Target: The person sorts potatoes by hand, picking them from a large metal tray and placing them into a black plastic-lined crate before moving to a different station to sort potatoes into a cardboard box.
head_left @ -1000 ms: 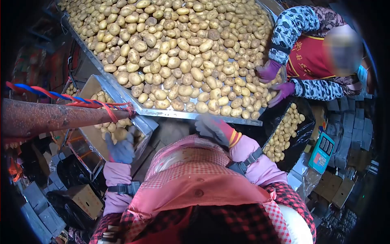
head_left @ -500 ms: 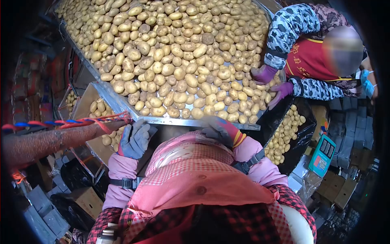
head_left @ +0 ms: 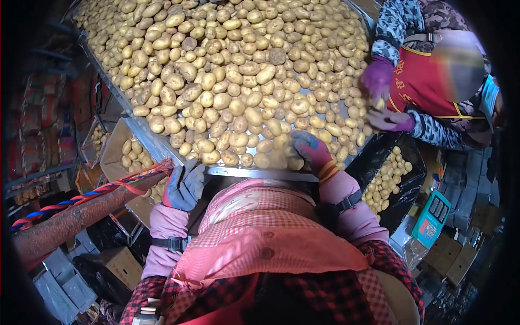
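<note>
A broad heap of potatoes (head_left: 216,86) covers a metal sorting table (head_left: 254,173) in front of me. My left hand (head_left: 186,187), in a grey-blue glove with a red cuff, is at the table's front left corner, fingers spread and holding nothing. Over the front edge, my right hand (head_left: 310,149) reaches among the potatoes in a matching glove. Its fingers stretch left beside a motion-blurred potato (head_left: 280,149); no firm grip on it shows.
Across the right side, a co-worker's purple-gloved hands (head_left: 377,81) handle potatoes. A black-lined box of potatoes (head_left: 385,179) and a teal scale display (head_left: 431,218) sit at right. A cardboard box (head_left: 115,154) holds potatoes at left, near a rope-wrapped pole (head_left: 92,203).
My right hand has moved from below the table edge up onto the potatoes. My left hand stays near the corner. The co-worker's hands have shifted to the right and closer together.
</note>
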`<state>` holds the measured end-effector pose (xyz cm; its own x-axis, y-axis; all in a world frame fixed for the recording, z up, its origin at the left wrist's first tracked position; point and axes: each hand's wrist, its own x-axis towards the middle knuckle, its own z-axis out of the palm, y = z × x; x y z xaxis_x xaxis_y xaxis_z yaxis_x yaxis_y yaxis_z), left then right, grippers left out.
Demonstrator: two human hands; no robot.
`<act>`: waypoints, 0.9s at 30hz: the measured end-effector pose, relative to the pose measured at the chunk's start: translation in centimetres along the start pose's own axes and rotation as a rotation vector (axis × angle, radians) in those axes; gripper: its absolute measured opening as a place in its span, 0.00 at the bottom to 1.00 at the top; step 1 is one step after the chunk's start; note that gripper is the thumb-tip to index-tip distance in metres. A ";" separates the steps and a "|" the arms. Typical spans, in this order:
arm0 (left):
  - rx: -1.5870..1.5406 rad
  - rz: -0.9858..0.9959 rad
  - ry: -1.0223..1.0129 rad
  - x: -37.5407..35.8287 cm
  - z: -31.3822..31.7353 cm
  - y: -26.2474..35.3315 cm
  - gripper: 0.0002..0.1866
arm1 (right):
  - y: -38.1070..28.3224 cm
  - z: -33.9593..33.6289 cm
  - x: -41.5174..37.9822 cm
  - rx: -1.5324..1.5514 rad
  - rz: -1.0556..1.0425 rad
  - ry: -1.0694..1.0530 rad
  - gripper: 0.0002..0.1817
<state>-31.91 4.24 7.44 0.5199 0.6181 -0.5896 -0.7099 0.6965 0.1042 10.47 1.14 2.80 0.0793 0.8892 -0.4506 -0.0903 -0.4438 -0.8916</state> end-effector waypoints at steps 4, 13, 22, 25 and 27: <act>0.011 0.011 0.006 0.2 -0.2 -0.5 0.26 | -6.4 1.3 1.7 -1.255 -0.380 0.225 0.27; 0.057 -0.027 -0.022 0.1 0.5 -1.3 0.24 | -5.3 3.9 9.7 -1.605 -0.295 0.201 0.32; 0.460 -0.068 -0.068 1.3 4.5 -2.6 0.30 | -8.5 3.6 4.7 -1.114 -0.681 0.279 0.24; 0.548 -0.045 -0.281 1.8 8.9 -3.9 0.34 | -13.0 7.4 0.9 -0.913 -0.872 0.066 0.24; 0.558 0.022 -0.353 1.3 11.3 -4.6 0.35 | -14.7 9.9 -0.8 -0.847 -0.932 -0.076 0.25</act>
<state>-22.62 5.98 15.26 0.6997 0.6509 -0.2947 -0.4187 0.7077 0.5690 1.92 8.02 16.69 -0.2897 0.8941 0.3416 0.6344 0.4466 -0.6310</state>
